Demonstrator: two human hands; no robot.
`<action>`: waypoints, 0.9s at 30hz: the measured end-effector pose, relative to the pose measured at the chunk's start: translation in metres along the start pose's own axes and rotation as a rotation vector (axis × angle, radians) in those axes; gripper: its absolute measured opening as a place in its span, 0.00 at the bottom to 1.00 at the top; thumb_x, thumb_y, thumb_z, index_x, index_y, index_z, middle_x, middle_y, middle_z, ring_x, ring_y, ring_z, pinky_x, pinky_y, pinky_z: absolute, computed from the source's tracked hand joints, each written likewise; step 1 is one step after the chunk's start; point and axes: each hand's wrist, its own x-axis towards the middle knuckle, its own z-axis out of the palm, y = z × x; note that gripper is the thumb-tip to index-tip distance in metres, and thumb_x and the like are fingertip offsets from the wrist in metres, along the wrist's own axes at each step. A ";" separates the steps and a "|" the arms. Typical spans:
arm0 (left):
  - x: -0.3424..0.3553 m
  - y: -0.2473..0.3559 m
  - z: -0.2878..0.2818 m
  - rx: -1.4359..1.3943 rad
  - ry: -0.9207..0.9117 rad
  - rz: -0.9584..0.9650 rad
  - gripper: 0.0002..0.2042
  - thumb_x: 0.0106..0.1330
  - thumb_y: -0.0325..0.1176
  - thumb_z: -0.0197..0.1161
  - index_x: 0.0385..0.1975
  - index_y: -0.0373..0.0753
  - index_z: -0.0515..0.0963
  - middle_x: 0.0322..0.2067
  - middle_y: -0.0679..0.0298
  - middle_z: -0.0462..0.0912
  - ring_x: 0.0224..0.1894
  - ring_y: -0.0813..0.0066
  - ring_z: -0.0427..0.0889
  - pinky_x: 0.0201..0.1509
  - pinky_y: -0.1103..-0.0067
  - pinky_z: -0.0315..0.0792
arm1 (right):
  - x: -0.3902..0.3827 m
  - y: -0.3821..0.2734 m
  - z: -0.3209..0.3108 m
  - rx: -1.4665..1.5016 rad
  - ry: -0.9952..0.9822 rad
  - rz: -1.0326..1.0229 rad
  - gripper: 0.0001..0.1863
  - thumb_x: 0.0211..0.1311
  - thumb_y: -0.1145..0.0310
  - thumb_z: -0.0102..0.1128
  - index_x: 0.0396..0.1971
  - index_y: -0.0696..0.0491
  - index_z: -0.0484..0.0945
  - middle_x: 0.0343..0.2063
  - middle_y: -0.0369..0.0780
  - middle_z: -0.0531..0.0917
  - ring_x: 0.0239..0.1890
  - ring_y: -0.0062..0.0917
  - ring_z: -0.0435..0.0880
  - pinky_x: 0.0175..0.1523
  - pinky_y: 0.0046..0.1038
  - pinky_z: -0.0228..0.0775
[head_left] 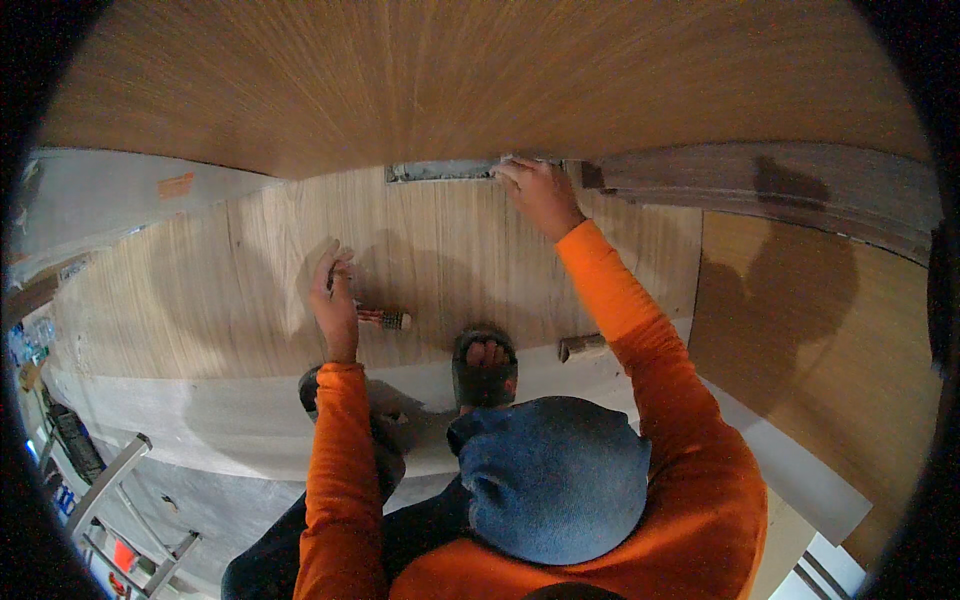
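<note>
My right hand (543, 196) reaches to the right end of a narrow grey rectangular slot (440, 171), at the foot of a brown wood-grain panel (480, 80). Its fingertips are pinched together at the slot's edge; whatever they hold is too small to make out. My left hand (336, 305) hovers over the pale wood-grain board (270, 230), fingers curled around a small dark thing that I cannot identify. Just right of that wrist lies a small dark-red patterned object (385, 318) with a pale end.
My sandalled foot (485, 365) stands at the board's near edge, with a short brown roll (582, 347) to its right. Dark wood trim (720, 178) runs along the right. A metal stepladder (105, 485) stands lower left. Orange tape (175, 185) marks a grey panel.
</note>
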 end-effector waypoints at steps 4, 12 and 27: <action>0.005 -0.003 -0.005 0.001 0.019 0.030 0.18 0.75 0.28 0.49 0.62 0.38 0.73 0.49 0.57 0.82 0.44 0.72 0.81 0.50 0.75 0.76 | -0.007 0.003 0.000 0.103 0.034 0.061 0.10 0.64 0.68 0.59 0.43 0.51 0.84 0.42 0.43 0.86 0.43 0.38 0.86 0.48 0.35 0.77; 0.011 0.008 0.000 -0.054 0.068 0.006 0.15 0.73 0.29 0.52 0.56 0.33 0.76 0.46 0.60 0.83 0.46 0.73 0.81 0.52 0.77 0.73 | -0.058 0.052 0.025 0.720 0.166 0.609 0.12 0.70 0.62 0.57 0.45 0.51 0.85 0.34 0.37 0.87 0.27 0.19 0.85 0.30 0.21 0.75; 0.011 0.038 -0.002 -0.049 0.103 -0.043 0.15 0.68 0.19 0.49 0.52 0.34 0.77 0.44 0.59 0.85 0.42 0.72 0.82 0.49 0.77 0.75 | -0.054 0.049 0.028 0.497 0.198 0.502 0.15 0.66 0.61 0.64 0.47 0.54 0.84 0.30 0.35 0.85 0.30 0.15 0.83 0.37 0.20 0.73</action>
